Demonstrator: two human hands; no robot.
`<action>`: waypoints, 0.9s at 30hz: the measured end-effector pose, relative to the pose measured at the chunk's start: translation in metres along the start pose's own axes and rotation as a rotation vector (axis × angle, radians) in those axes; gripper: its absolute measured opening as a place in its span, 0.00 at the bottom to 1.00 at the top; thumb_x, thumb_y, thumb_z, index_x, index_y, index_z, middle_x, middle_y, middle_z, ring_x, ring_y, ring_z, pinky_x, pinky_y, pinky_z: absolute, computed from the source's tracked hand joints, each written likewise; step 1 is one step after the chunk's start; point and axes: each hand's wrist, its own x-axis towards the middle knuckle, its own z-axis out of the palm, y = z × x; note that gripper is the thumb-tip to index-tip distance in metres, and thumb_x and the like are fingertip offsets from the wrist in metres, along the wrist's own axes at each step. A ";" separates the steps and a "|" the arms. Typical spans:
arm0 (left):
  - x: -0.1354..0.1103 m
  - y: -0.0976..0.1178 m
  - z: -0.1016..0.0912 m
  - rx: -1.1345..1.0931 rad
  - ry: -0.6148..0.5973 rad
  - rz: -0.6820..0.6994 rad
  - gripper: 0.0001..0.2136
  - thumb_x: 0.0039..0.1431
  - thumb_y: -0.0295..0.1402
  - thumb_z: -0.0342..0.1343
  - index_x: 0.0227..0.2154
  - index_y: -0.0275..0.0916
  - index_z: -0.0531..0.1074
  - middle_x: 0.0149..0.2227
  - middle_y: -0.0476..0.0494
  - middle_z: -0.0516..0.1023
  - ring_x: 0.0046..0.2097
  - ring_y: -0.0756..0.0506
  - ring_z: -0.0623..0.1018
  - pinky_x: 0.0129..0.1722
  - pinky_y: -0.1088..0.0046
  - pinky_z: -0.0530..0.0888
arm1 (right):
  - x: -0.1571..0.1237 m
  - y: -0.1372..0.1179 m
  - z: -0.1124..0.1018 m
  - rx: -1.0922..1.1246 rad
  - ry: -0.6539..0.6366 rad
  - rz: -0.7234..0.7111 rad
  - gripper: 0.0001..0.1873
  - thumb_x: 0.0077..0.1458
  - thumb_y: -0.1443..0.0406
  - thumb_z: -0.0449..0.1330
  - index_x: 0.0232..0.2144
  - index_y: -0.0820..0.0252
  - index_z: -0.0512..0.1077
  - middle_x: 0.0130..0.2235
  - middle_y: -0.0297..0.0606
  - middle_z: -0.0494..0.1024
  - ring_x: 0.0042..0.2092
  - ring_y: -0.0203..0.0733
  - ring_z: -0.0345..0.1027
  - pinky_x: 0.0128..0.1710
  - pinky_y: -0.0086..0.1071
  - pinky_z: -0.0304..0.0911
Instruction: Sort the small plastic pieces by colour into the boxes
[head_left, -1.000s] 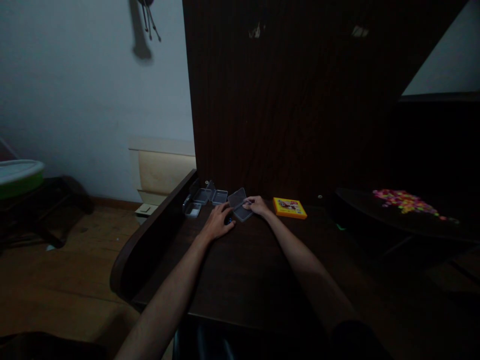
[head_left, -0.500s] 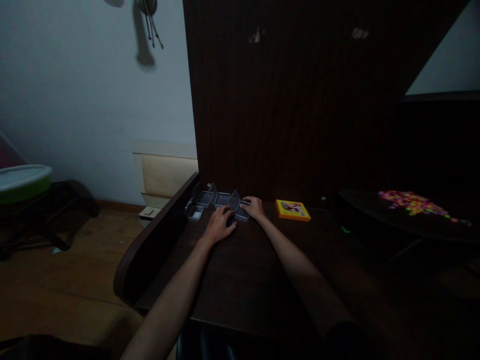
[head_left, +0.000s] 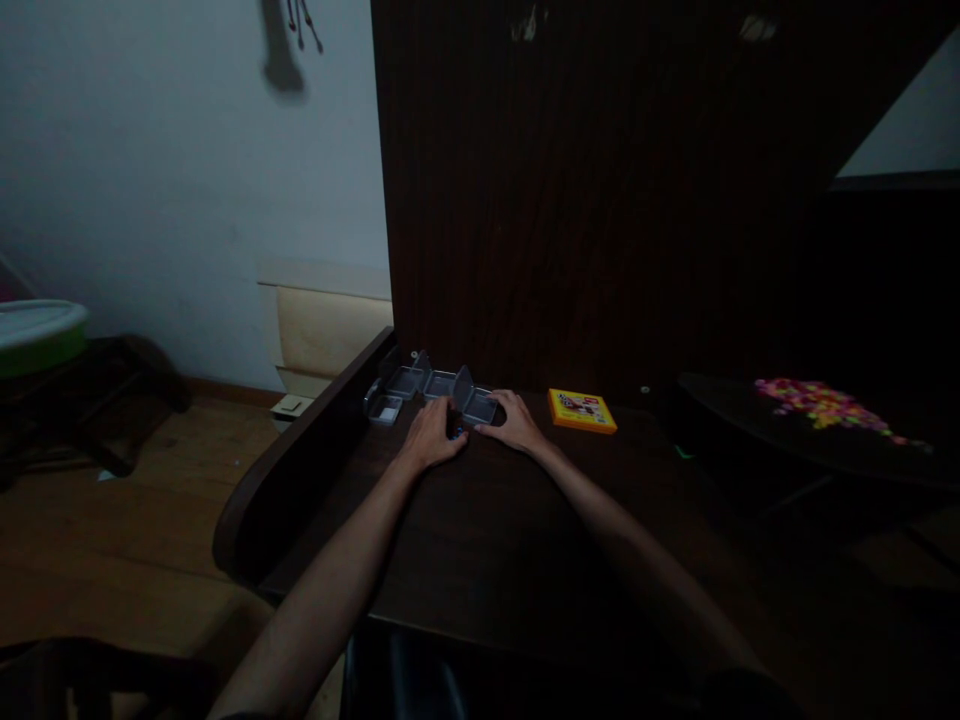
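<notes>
Several small clear plastic boxes with raised lids stand in a bent row at the back left of the dark table; the rightmost clear plastic box (head_left: 478, 405) lies between my hands. My right hand (head_left: 517, 425) has its thumb at the near edge of that box and its fingers at the far right corner, gripping it. Just left of it, my left hand (head_left: 431, 435) rests on the table with thumb and fingers apart. Something small and blue (head_left: 458, 432) shows in the gap by its thumb, partly hidden. The leftmost box (head_left: 386, 410) has a pale patch inside.
A yellow box with a printed top (head_left: 581, 410) lies right of my hands. Farther right, a dark round surface (head_left: 720, 410) carries a pile of bright pieces (head_left: 829, 405). A raised side board (head_left: 300, 460) edges the table's left, and a tall dark panel (head_left: 525, 250) closes the back.
My right hand has shifted from the box's back edge to its right side, thumb now nearer me. My left hand has drawn slightly off the box, and the view has tilted a little.
</notes>
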 end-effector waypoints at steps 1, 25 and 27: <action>0.000 0.000 0.000 0.008 -0.003 -0.013 0.18 0.50 0.38 0.57 0.43 0.41 0.62 0.43 0.39 0.72 0.47 0.38 0.73 0.48 0.59 0.70 | 0.001 0.000 0.002 -0.003 0.002 -0.005 0.30 0.43 0.58 0.68 0.50 0.55 0.69 0.52 0.43 0.70 0.55 0.50 0.62 0.56 0.44 0.56; 0.003 -0.010 0.006 -0.044 -0.133 0.063 0.14 0.59 0.38 0.53 0.43 0.37 0.75 0.52 0.37 0.75 0.56 0.39 0.72 0.58 0.63 0.68 | 0.026 0.016 0.026 -0.015 0.075 0.023 0.26 0.49 0.67 0.62 0.52 0.60 0.67 0.54 0.47 0.71 0.57 0.49 0.63 0.58 0.44 0.57; 0.003 -0.010 0.005 -0.053 -0.122 0.066 0.13 0.58 0.38 0.54 0.43 0.37 0.75 0.51 0.38 0.76 0.56 0.40 0.73 0.57 0.63 0.69 | 0.025 0.016 0.025 -0.036 0.062 0.009 0.26 0.50 0.66 0.61 0.54 0.61 0.66 0.57 0.48 0.69 0.59 0.49 0.61 0.59 0.45 0.57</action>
